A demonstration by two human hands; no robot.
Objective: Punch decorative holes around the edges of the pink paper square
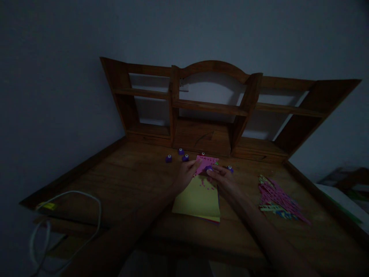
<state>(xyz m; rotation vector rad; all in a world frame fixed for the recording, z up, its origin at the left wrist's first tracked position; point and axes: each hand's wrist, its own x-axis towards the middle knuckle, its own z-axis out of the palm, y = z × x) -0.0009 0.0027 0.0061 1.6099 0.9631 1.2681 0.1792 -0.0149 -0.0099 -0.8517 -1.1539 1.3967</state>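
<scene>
Head view, dim light. Landmark: the yellow paper stack (197, 202) on the wooden desk (123, 173). Just beyond its far edge I observe the person's left hand (186, 176), fingers closed on a pink sheet (205, 161) with a row of holes along its far edge. Right hand (225, 178), at the stack's far right corner: fingers clamped on a small purple punch (208, 168), which is against the sheet; whether paper sits in its slot, I cannot tell. Pink cut-outs (202, 183) lie scattered on the stack's far part. Beyond the stack to the left: three more purple punches (168, 159); another (230, 169) beyond it to the right. Well right of the stack: a heap of mostly pink paper strips (278, 198). Well left: a white cable (99, 209). Behind the stack, at the desk's back: a wooden shelf unit (211, 108).
</scene>
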